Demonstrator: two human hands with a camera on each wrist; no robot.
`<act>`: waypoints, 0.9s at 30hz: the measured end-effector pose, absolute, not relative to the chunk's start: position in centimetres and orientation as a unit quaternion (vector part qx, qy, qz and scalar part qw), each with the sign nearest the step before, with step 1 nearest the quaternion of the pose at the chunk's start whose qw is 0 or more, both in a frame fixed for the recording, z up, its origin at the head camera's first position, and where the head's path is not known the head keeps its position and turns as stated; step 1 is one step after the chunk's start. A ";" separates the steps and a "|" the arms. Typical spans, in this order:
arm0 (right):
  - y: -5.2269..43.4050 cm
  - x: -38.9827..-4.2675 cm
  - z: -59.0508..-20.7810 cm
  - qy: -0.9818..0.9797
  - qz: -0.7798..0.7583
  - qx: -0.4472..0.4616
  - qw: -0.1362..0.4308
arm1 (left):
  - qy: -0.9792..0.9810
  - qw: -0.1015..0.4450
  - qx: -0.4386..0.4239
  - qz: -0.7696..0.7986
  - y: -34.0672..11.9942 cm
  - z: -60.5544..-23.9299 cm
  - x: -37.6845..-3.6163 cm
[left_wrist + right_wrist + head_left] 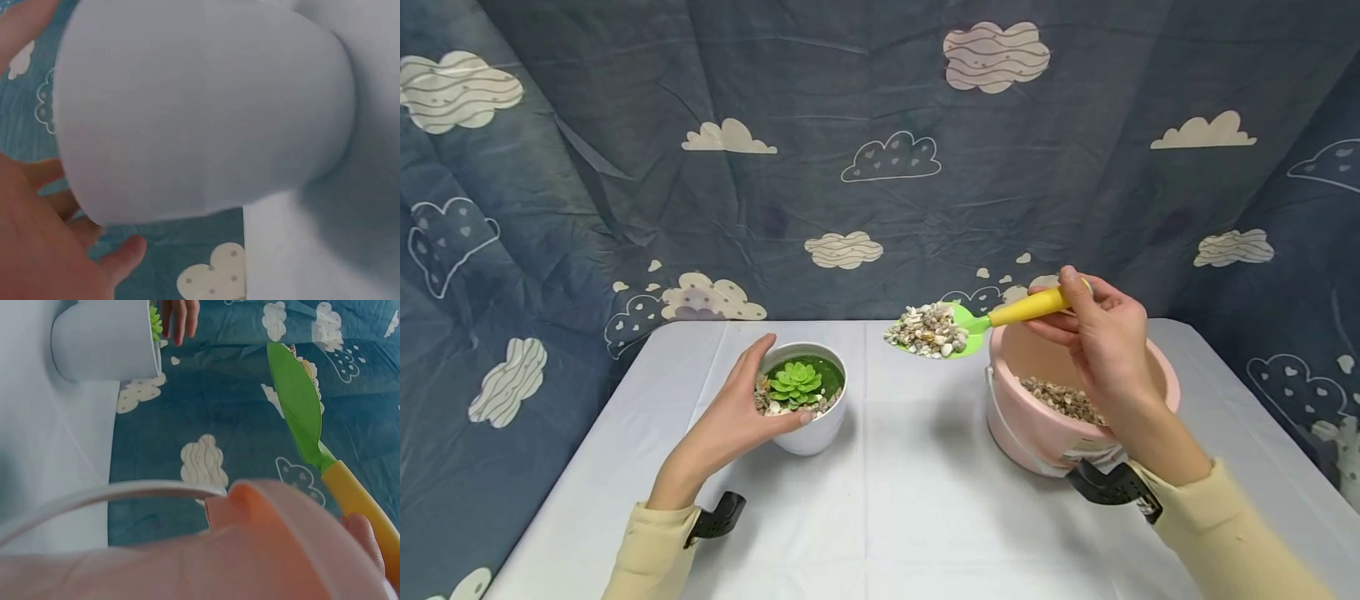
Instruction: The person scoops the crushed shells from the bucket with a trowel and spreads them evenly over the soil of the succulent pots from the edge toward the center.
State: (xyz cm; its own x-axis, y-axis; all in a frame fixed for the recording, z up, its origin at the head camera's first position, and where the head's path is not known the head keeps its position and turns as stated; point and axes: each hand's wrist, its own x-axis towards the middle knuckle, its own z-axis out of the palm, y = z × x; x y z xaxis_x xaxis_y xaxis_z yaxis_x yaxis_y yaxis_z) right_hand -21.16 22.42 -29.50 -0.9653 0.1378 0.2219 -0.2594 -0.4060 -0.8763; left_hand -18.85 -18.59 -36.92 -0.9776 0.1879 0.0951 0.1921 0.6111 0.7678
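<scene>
Right hand (1101, 333) pinches the yellow handle of the green trowel (992, 321), fingers curled round it, with the blade held out to my left and roughly level. On the blade sits 1 heaped load of pebbles (927, 329), in the air between the pink bucket (1037, 417) and the white pot (808, 417), well clear of both. I judge the step to be carrying this load across to the pot.

1. I keep the blade flat; the heap stands close to its edges, so any roll of my wrist would likely spill stones onto the white tablecloth (910, 500).
2. I travel slowly and stop over the pot mouth before tipping.
3. I tip toward the bare soil at the far side, not onto the green succulent (795, 382), since pebbles already lie round its near side.

Left hand (737, 417) cups the pot's near wall, fingers and thumb wrapped at the rim. I hold it firm so the pot stays put on the table. More pebbles remain in the bucket.
</scene>
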 end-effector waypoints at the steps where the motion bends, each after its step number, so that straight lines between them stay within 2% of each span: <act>1: 22.3 -21.1 -29.5 -0.536 0.834 0.055 0.119 | -0.895 -0.002 -0.107 -0.433 -18.7 -37.1 -18.9; 9: 20.8 -21.1 -29.4 -0.548 0.828 0.043 0.108 | -0.888 -0.010 -0.113 -0.446 -19.4 -38.0 -19.0; 16: 19.2 -21.3 -29.5 -0.547 0.829 0.069 0.091 | -0.880 -0.017 -0.115 -0.460 -19.8 -38.9 -19.1; 27: 16.3 -21.6 -29.9 -0.535 0.840 0.065 0.064 | -0.839 -0.061 -0.086 -0.534 -20.3 -39.5 -19.3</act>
